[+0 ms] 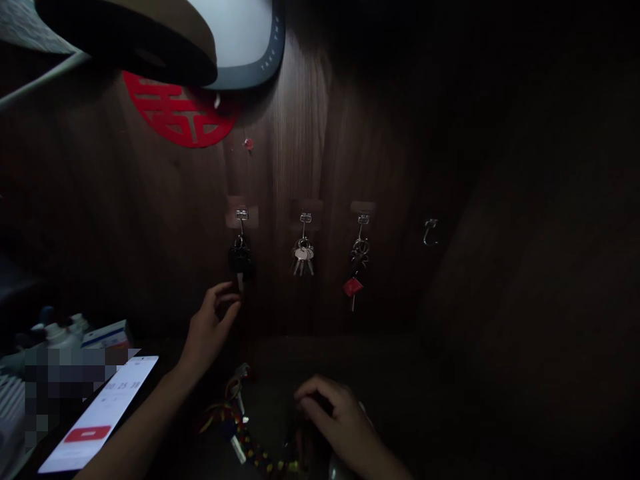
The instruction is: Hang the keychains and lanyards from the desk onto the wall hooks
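left hand (206, 333): half open, nothing held, by black keys (241, 259) far left | right hand (345, 420): curled, cannot tell if holding, right of cord (256, 459)

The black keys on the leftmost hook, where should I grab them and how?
I'd pinch the black keys by their chunky dark middle, coming from the front or below. Their top hangs on the hook, but the bottom dangles free, with a thin pale blade pointing down. The dark middle looks easier to hold than that blade.
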Demonstrator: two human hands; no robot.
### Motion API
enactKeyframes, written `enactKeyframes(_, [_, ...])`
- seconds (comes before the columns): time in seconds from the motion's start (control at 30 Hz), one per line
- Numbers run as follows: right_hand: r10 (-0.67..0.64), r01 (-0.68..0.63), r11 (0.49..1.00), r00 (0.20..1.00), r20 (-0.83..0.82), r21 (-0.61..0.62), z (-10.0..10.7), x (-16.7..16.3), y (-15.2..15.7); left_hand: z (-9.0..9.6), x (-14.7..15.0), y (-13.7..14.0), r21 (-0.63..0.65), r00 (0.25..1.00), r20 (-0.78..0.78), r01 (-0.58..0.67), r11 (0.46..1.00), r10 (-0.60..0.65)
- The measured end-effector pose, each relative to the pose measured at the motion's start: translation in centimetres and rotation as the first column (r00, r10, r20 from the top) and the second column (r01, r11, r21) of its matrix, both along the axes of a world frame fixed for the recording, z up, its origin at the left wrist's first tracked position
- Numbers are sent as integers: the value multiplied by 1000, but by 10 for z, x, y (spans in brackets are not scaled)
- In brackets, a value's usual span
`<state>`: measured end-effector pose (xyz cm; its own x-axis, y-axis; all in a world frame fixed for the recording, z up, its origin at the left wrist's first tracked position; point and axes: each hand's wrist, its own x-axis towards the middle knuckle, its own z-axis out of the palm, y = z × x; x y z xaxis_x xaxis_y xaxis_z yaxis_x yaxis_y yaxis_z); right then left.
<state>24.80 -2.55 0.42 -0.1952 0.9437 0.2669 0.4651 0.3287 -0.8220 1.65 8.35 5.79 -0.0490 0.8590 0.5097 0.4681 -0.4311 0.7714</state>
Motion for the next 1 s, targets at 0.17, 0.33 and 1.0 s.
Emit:
enactKeyframes(0.17, [-48, 48, 999, 997, -53, -4, 2, 12, 4, -24, 0, -27, -139, 997, 22, 73, 988, -71])
enactKeyframes(0.33, [-97, 95, 995, 992, -82, -23, 0, 25, 10, -39, 3, -52, -300, 989, 34, 148, 942, -145])
enactKeyframes(1.0, [-159, 205, 970, 943, 293, -132, 1, 70, 15, -73, 42, -94, -206, 584, -518, 624, 754, -625])
